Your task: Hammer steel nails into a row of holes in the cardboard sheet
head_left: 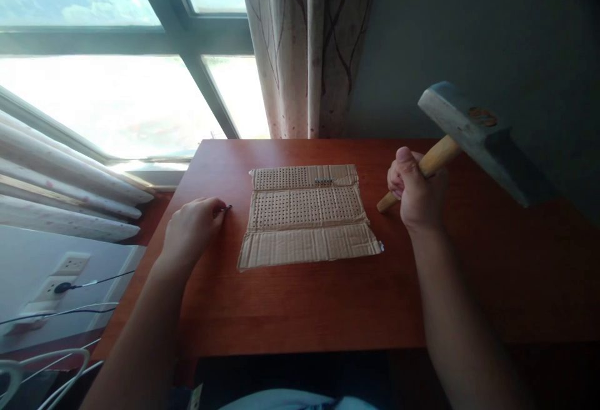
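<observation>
My right hand [416, 194] is wrapped round the wooden handle of a hammer [478, 135], whose heavy grey metal head is raised above the table's right side. My left hand [194, 225] rests on the table left of a cardboard sheet [307, 216], fingers closed on small dark metal pieces, likely nails [225, 209]. The cardboard lies flat in the table's middle, punched with rows of small holes. A few small nails [323, 180] stand in its far row.
The red-brown wooden table [300, 310] stands against a grey wall [469, 41]. A patterned curtain [307, 47] and a window [117, 60] are behind. Wall sockets with a plugged cable [65, 282] and white wires are at lower left.
</observation>
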`<state>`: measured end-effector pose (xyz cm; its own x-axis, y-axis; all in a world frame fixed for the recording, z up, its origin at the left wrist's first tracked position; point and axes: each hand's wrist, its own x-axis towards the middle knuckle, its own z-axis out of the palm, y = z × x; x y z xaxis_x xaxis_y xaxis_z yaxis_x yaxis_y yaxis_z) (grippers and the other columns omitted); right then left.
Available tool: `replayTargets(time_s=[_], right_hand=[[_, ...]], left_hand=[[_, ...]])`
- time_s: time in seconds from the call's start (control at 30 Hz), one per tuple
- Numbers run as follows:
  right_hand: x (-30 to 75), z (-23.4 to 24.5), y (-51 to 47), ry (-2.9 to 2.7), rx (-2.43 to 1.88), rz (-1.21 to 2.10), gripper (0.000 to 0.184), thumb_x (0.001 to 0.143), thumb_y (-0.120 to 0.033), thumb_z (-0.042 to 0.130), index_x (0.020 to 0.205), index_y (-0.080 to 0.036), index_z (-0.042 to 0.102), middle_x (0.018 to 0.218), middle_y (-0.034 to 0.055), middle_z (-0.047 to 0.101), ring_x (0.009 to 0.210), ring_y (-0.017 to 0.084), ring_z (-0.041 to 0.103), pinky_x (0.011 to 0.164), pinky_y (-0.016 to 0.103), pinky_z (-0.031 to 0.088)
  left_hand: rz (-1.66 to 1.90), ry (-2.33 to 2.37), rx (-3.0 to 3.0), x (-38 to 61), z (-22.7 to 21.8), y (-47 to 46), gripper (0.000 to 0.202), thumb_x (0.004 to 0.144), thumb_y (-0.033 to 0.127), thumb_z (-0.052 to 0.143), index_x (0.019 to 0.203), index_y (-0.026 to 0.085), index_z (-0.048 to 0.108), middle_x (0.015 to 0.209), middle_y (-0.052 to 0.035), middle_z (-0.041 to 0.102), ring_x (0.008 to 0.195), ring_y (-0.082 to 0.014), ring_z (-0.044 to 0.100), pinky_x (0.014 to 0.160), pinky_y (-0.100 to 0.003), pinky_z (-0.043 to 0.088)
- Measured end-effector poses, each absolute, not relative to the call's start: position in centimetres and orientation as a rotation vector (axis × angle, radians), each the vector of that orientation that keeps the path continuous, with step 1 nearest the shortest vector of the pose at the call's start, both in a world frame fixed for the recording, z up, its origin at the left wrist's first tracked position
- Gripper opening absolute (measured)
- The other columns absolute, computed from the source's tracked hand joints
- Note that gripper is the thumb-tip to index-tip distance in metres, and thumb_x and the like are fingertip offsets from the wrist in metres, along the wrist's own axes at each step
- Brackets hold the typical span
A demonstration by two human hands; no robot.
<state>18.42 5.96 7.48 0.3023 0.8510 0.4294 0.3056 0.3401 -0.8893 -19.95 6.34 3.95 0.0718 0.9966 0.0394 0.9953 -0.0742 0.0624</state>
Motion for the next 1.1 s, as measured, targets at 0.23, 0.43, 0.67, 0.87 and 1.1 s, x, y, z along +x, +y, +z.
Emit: replayTargets(time_s=[0.23,0.43,0.67,0.87,1.1], right_hand=[[18.6,7.3,5.9,-1.241,-1.212,0.524,0.058,0.091,-0.067,0.052,0.054,-0.027,0.030,0.046,-0.0040,0.028,0.042,0.013,0.030,0.040,0.031,0.023],[18.7,7.4,5.8,-1.191,-1.205,0.546,0.061,0.087,-0.069,0.056,0.052,-0.027,0.029,0.046,-0.0039,0.028,0.041,0.012,0.030,0.039,0.031,0.024],[18.9,7.4,5.7,-1.203,-1.215,0.515,0.061,0.090,-0.069,0.053,0.054,-0.026,0.027,0.046,-0.0043,0.028,0.041,0.011,0.030,0.039,0.030,0.024],[18.7,7.3,5.7,-1.220,-1.184,0.526,0.058,0.092,-0.062,0.054,0.053,-0.026,0.029,0.047,-0.0046,0.027,0.041,0.012,0.030,0.041,0.030,0.024],[18.5,7.5,5.4,-1.243,-1.187,0.572,0.059,0.092,-0.061,0.056,0.050,-0.025,0.032,0.047,-0.0034,0.031,0.043,0.012,0.031,0.041,0.031,0.025]], left_hand=[[0.092,2.112,2.313,-19.6,3.7,7.4,0.032,0.091,0.042,0.047,0.093,0.025,0.074,0.096,-0.0086,0.076,0.088,-0.0298,0.070,0.063,-0.034,0.041],[0.201,2.098,2.297,-19.3,3.7,7.5,0.034,0.092,0.042,0.046,0.099,0.024,0.073,0.102,-0.0094,0.076,0.092,-0.0297,0.070,0.069,-0.035,0.045],[0.760,2.086,1.941,-19.7,4.4,7.6,0.028,0.086,0.042,0.061,0.101,0.022,0.072,0.101,-0.0064,0.076,0.092,-0.0252,0.071,0.083,-0.036,0.054],[1.210,1.504,1.648,-15.3,7.6,8.0,0.023,0.076,0.036,0.075,0.089,0.018,0.069,0.085,-0.0044,0.074,0.079,-0.0196,0.071,0.075,-0.033,0.060],[1.067,1.145,1.939,-8.1,9.4,9.4,0.012,0.082,0.028,0.068,0.086,0.017,0.069,0.083,-0.0047,0.074,0.076,-0.0158,0.069,0.074,-0.030,0.059]])
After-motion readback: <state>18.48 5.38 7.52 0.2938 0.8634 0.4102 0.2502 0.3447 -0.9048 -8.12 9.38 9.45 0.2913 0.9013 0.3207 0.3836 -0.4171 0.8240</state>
